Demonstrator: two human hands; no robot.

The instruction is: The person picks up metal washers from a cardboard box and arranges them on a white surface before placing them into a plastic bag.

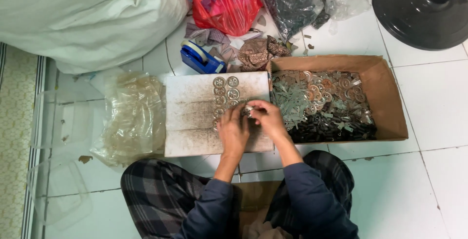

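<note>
Dark navy long sleeves down to the wrists, dark grey plaid trousers

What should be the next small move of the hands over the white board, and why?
Probably the right hand should set the small round metal piece, held between both hands, down at the lower end of the rows of metal rings on the white board. The left hand meets it right there, and the rings already lie in two neat columns.

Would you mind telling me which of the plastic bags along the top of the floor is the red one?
The red bag, between the big white sack and the clear bag of dark pieces; it alone is coloured.
</note>
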